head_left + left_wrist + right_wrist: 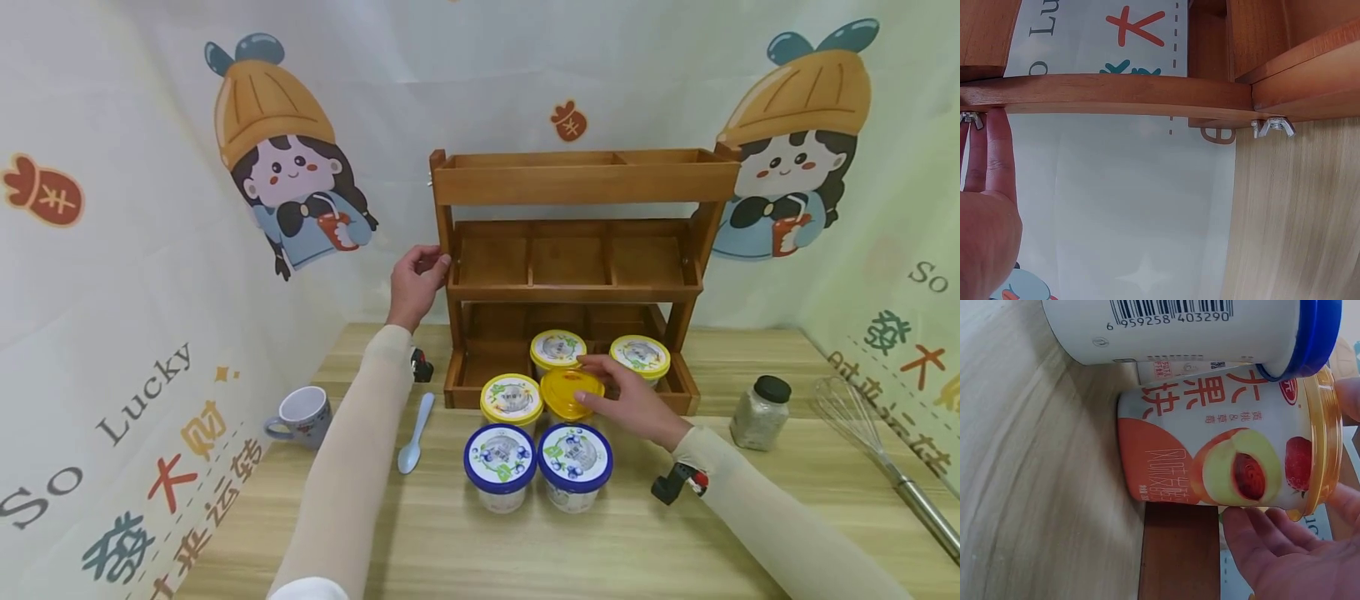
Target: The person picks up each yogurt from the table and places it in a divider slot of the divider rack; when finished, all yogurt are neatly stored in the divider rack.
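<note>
— What's cut off at the lower right of the head view?
— The whisk (885, 454) handle. The jar (760, 412) label is too small to read.
— And the wrist views?
— Both cut off the hands.

Both hands reach forward — left (415, 279) raised, right (636, 404) lower.

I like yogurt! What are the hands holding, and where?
The right hand grips the yellow-lidded cup by its lid rim. The left hand holds the wooden rack by its side post.
</note>
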A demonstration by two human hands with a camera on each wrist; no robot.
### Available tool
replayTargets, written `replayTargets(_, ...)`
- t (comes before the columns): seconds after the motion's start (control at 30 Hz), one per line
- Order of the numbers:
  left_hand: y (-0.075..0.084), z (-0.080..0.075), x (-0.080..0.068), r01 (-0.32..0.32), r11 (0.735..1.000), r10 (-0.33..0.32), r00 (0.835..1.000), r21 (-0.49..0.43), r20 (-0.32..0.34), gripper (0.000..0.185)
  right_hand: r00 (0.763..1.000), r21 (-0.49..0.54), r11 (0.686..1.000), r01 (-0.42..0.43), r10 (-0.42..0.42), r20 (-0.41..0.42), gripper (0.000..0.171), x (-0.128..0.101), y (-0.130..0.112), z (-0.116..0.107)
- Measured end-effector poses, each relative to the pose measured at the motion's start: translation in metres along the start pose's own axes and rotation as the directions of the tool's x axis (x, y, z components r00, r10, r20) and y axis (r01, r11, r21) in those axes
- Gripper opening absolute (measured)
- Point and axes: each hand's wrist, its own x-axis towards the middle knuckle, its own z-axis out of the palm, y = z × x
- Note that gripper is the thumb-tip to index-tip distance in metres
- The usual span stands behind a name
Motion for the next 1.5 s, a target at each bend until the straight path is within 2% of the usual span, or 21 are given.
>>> replayTargets(0.23,0.001,0.000,0.000,0.001,1.000,-0.001,1.000,-0.013,-0.001,0.035,0.999,0.025,1.000,-0.017,0.016,0.043,0.074,-0.004,0.004,-0.001)
replayTargets(0.47,0.000,0.000,0.001,-0.011,1.000,0.011,1.000,-0.007,0.001,0.035,0.996,0.098,0.995,-0.029,0.021,0.083,0.079,-0.004,0.003,-0.003)
replayTargets(0.57,0.000,0.000,0.002,-0.007,1.000,0.007,1.000,-0.004,0.000,0.035,0.995,0.086,0.996,-0.032,0.023,0.094,0.081,-0.004,0.003,-0.004)
replayTargets(0.83,0.000,0.000,0.000,0.017,1.000,-0.017,1.000,-0.002,0.008,0.037,0.997,0.062,0.996,-0.066,0.064,0.045,0.084,-0.003,0.006,-0.006)
replayTargets(1.3,0.001,0.002,0.000,0.008,1.000,-0.008,1.000,0.010,-0.016,0.036,1.000,0.103,0.995,0.002,-0.003,0.006,0.078,0.001,-0.015,-0.012)
replayTargets(1.5,0.001,0.001,0.000,0.003,1.000,-0.003,1.000,0.009,-0.011,0.036,1.000,0.074,0.997,0.008,-0.006,-0.025,0.078,0.006,-0.027,-0.019)
